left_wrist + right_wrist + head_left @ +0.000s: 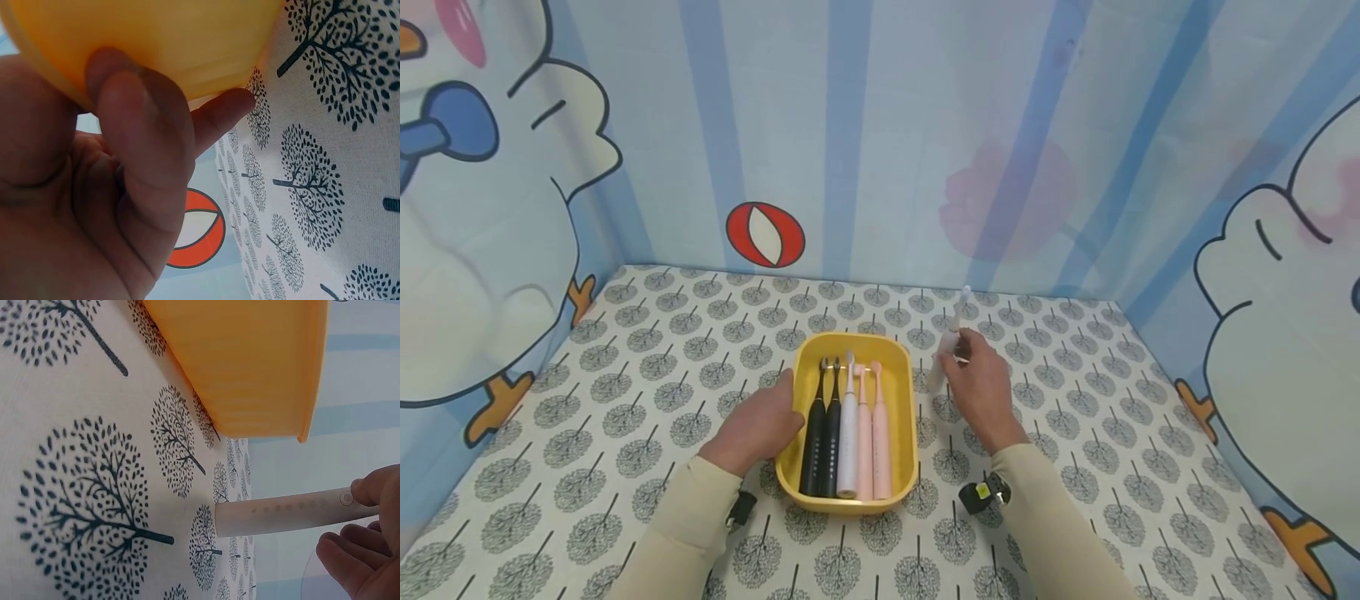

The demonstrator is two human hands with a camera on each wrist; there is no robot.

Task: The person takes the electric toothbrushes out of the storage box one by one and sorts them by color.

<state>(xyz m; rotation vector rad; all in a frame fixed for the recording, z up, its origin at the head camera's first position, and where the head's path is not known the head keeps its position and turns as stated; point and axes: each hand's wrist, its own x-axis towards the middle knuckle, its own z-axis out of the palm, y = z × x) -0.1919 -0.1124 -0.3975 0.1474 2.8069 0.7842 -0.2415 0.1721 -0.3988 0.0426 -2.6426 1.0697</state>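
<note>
A yellow tray [902, 425] lies on the patterned cloth, and my left hand [758, 425] grips its left side, the thumb over the rim and fingers against the outer wall [187, 44]. Inside it, side by side with heads pointing away, lie two black electric toothbrushes [813, 450], a white electric toothbrush [847, 442] and two pink electric toothbrushes [881, 450]. To the right of the tray, my right hand [983, 387] pinches another pale electric toothbrush [281, 514] by its handle. That one is tilted with its head up, its base close to the cloth.
The cloth [647, 417] with black tree prints covers the table. Behind it hangs a blue-striped curtain [895, 167] with cartoon figures and a red ball print [765, 234]. Both wrists carry small black straps [977, 497].
</note>
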